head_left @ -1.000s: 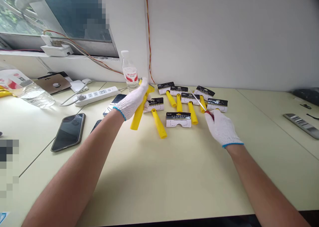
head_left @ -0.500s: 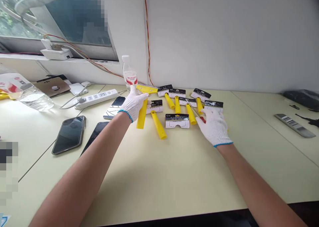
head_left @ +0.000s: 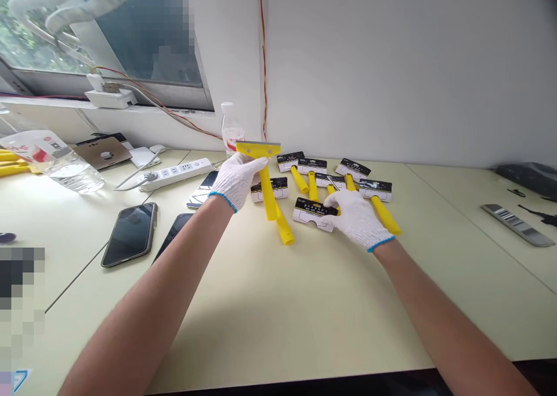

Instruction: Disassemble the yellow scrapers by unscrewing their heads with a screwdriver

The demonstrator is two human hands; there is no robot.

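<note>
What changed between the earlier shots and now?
Right hand moved left to the loose card's right end; that card now sits skewed. Left hand turned the yellow scraper, its handle's lower end swinging right. Whether the screwdriver was let go is hidden. Unchanged: left hand's hold, leftmost phone, power strip.

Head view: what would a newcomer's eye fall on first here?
Probably the bright yellow scraper, held up in the white-gloved left hand near the middle of the picture. Next, the gloved right hand, at the right end of a black-and-white card. Behind, toward the wall, yellow handles lie among similar cards.
</note>
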